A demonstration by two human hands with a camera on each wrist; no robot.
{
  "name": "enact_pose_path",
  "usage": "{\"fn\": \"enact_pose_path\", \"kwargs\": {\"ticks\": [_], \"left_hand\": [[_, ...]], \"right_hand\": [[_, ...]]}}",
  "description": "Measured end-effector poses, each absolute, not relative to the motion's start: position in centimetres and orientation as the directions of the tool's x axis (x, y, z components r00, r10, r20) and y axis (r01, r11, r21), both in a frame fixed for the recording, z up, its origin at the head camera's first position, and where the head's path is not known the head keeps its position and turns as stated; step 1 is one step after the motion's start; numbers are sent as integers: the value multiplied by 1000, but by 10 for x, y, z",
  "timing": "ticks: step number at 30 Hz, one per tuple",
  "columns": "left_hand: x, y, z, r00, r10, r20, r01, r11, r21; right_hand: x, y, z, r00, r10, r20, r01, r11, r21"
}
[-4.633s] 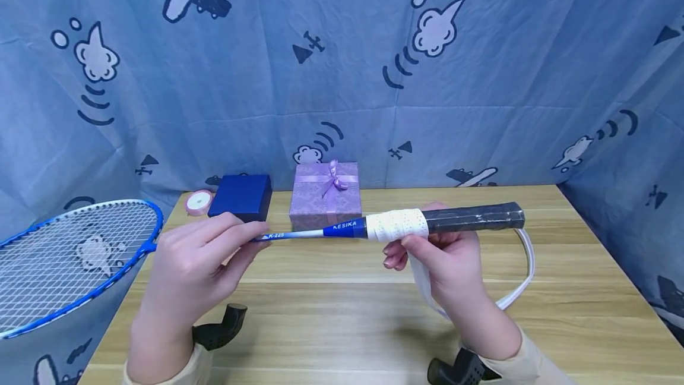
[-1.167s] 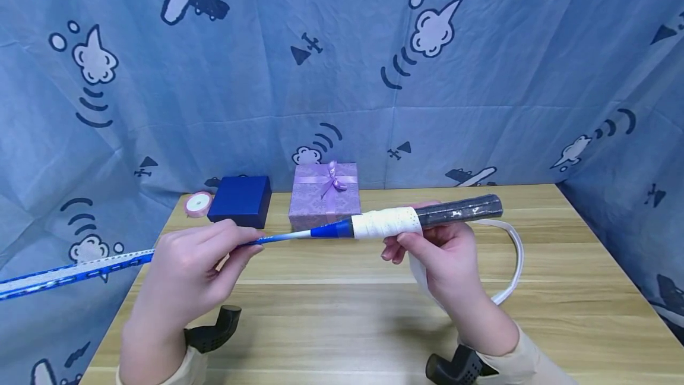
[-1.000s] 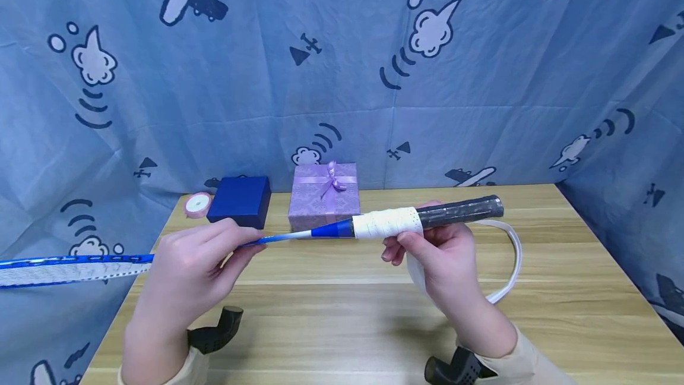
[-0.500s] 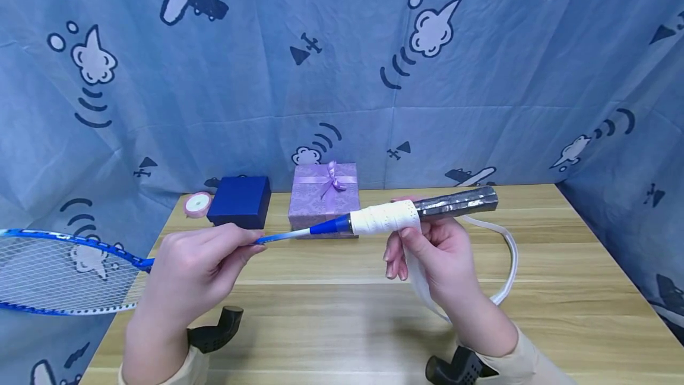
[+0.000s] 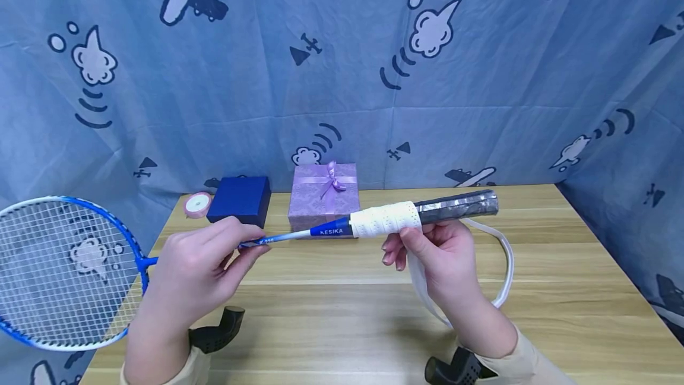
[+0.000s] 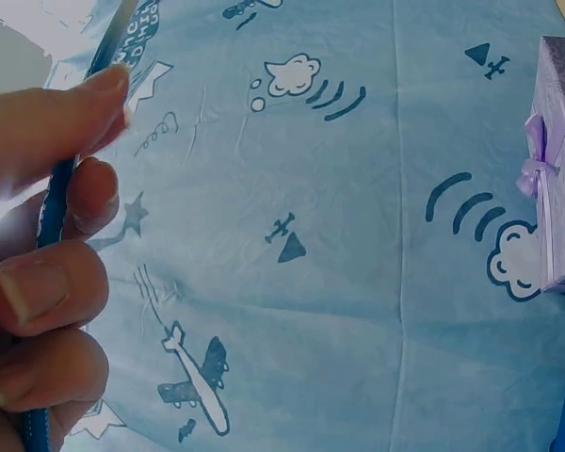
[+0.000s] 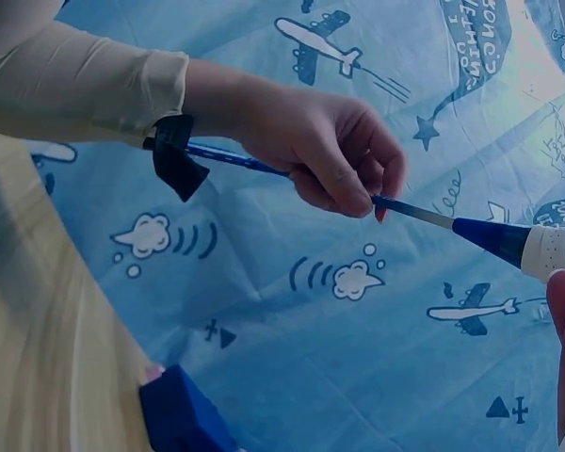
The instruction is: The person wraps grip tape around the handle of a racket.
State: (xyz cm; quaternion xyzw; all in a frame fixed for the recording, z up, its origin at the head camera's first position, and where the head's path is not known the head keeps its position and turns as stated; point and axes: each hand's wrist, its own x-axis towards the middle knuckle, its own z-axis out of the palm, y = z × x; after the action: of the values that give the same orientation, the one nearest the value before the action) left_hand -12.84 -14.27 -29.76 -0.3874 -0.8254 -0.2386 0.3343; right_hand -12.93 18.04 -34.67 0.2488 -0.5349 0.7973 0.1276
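A blue and white badminton racket is held level above the table, its strung head at the left. My left hand pinches the thin shaft between thumb and fingers; the left wrist view shows its fingers curled around the shaft. White perforated grip tape covers the front part of the handle, and the rear part of the handle is bare black. My right hand pinches the tape at the edge of the wrapped part. From there a loose tape tail loops behind my right wrist.
On the wooden table, a purple gift box with a bow stands at the back. Left of it are a dark blue box and a pink-rimmed ribbon spool. A blue printed curtain hangs behind.
The racket has turned about its shaft: its head went from edge-on to face showing, and the KESIKA lettering shows again. Both hands stay nearly in place. The wrapped length looks about the same.
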Motion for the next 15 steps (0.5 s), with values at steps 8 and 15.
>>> {"fn": "enact_pose_path", "kwargs": {"ticks": [8,15], "left_hand": [[-129,-145,-297,-426,486,763,830,546,116],[-130,-147,-296,-413,484,772,835,540,108]], "right_hand": [[-128,178,-346,-844,-40,535,-479,-393,-785],[-128,181,-345,-822,-77,564,-494,-395,-774]]}}
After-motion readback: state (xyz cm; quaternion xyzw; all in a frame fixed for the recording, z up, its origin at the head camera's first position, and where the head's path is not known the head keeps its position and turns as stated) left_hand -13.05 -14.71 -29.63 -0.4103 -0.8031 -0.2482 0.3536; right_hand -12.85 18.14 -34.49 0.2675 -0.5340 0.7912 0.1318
